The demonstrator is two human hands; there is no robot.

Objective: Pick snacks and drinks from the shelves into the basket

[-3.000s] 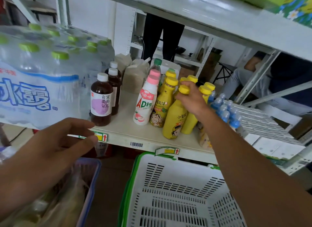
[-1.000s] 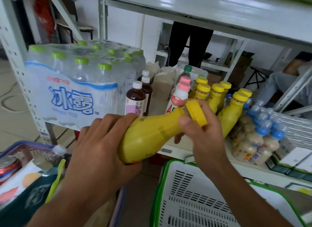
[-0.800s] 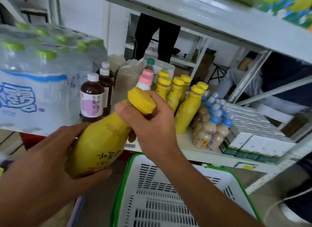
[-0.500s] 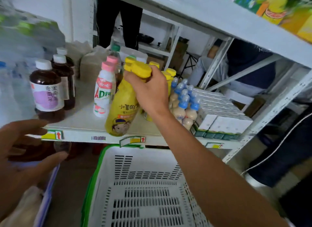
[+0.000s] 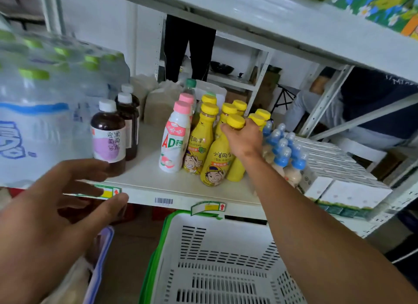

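A yellow bottle [image 5: 214, 165] with a cartoon face and a yellow cap stands at the front of the white shelf [image 5: 147, 179], among several like it. My right hand [image 5: 243, 139] grips its neck just under the cap. My left hand [image 5: 56, 204] hovers with fingers spread and holds nothing, in front of the shelf edge at the lower left. Below the shelf sits a white basket [image 5: 226, 258] with a green rim. No goods show in the part I can see.
On the shelf, from left: a wrapped pack of water bottles [image 5: 34, 113], dark bottles [image 5: 108, 138], a pink-capped white bottle [image 5: 174, 140], blue-capped bottles [image 5: 282, 152], white cartons [image 5: 339, 174]. A purple-rimmed basket [image 5: 101, 258] holds goods at the lower left. People are behind the shelving.
Both hands held the yellow bottle tilted over the basket. My left hand let go, and my right hand carried the bottle to the shelf, where it now stands upright.
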